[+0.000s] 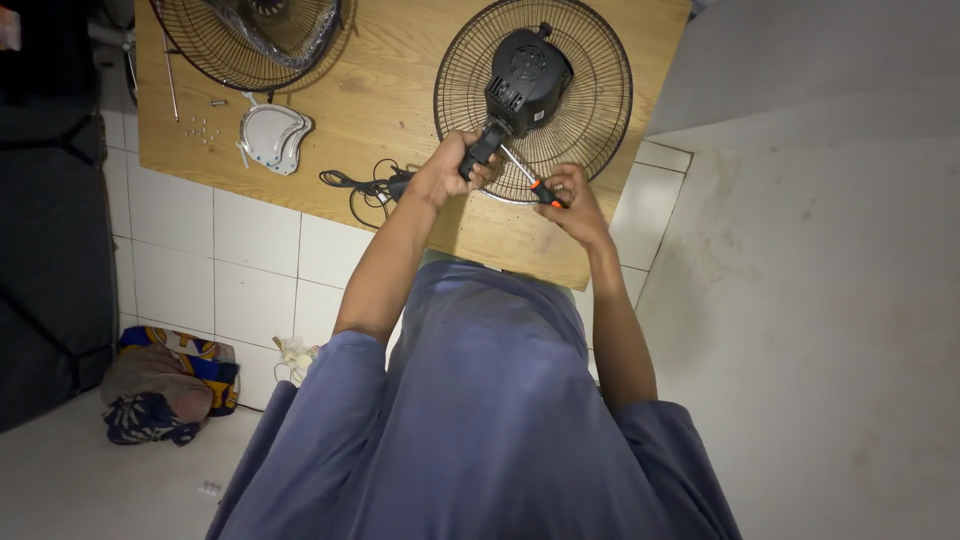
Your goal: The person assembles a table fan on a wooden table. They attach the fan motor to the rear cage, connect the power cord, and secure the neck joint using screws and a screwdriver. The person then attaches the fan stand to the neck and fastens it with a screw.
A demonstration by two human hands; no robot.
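A wooden table (400, 80) fills the upper part of the view, standing on a white tiled floor (230, 250). The person leans over its near edge in a blue shirt (480, 420), both bare arms stretched forward.

On the table's right half lies a round black wire grille (590, 110), flat on the wood, with a black motor housing (527, 78) mounted at its middle. The housing's neck (484, 150) runs down toward the person. The left hand (450, 172) is wrapped around that neck, fingers curled tight about it, so the neck comes out above the knuckles and its lower end is hidden in the palm.

Just to the right, the right hand (572, 205) holds a screwdriver (532, 180) with an orange and black handle. The fingers are closed around the handle, which sits at the fingertips, and the metal shaft slants up and left toward the base of the neck, ending close beside the left hand. Whether the tip touches the neck cannot be told.

A second grille (250, 40) lies at the table's top left, partly out of view. Below it sits a pale fan blade (272, 135), with small screws (200, 128) scattered to its left. A black cord (365, 185) coils near the left wrist.

On the floor at lower left lies a bundle of patterned cloth (165, 385).
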